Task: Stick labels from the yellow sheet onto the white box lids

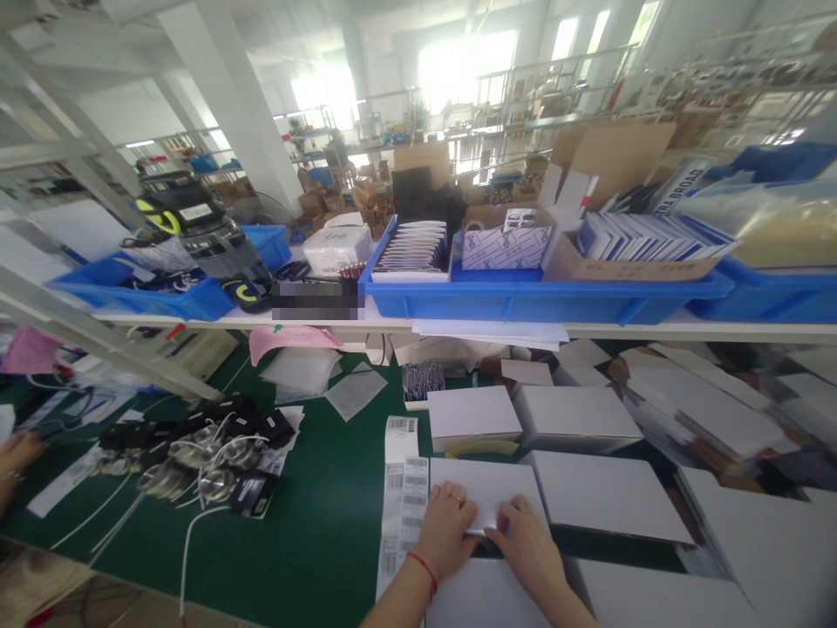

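Observation:
A closed white box (489,476) lies on the green bench in front of me. My left hand (446,528), with a ring and a red wrist cord, rests over its near left part, fingers bent on the lid and thumb at the front edge. At the middle of that same edge, my right hand (527,539) pinches the box with curled fingers. Both thumbs come close together there. Beside my left hand runs a strip of barcode labels (413,497). Another white box (480,597) sits below my hands, partly covered by my forearms.
Several white boxes (608,493) stand in rows to the right. Metal parts with white cables and black blocks (215,458) are heaped at the left. Another person's hand (18,458) shows at the far left. Above, a shelf carries blue trays (458,303) of booklets.

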{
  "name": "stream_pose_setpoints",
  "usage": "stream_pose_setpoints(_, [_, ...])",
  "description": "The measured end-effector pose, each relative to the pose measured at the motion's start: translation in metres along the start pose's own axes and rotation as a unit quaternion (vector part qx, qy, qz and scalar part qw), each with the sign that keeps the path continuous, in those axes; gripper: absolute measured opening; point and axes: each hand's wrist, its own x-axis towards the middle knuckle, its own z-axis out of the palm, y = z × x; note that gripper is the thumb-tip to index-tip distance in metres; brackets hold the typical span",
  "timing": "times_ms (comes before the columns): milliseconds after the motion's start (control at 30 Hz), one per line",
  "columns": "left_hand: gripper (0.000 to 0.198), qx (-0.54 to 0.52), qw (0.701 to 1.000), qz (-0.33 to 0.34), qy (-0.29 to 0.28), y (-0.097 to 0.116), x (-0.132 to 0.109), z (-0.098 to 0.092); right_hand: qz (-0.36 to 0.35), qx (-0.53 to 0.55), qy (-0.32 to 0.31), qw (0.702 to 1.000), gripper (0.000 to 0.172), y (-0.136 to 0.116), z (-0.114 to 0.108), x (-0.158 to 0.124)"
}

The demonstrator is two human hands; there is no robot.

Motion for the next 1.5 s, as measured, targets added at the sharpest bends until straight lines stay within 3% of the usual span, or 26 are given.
stream_pose_setpoints(200, [0.036,0.001,1.0,-0.004,-0.01,0.001,0.0,-0.002,-0.028,0.036,-0.013,0.999,0.013,0.016,-0.012,0.001])
stream_pose_setpoints(333, [0.035,0.003,1.0,-0.004,-0.01,0.0,0.0,-0.001,-0.067,0.058,-0.05,0.995,0.009,0.015,-0.019,-0.003])
stream_pose_setpoints(433, [0.034,0.003,1.0,-0.001,-0.016,0.001,0.0,-0.001,-0.114,0.046,-0.076,0.989,0.015,0.011,-0.02,-0.004])
stream_pose_setpoints(833, [0.029,-0.023,0.999,-0.012,-0.022,0.001,-0.001,-0.005,-0.189,0.023,-0.06,0.98,0.018,0.022,-0.012,-0.003])
stream_pose_setpoints(1067, [0.018,-0.059,0.998,0.034,-0.016,-0.002,-0.006,-0.008,-0.207,-0.009,-0.047,0.977,0.017,0.025,-0.008,-0.005])
stream_pose_setpoints(1500, [0.013,-0.111,0.993,0.04,-0.017,0.0,-0.005,-0.01,-0.323,-0.117,-0.111,0.933,0.053,0.025,-0.025,0.0])
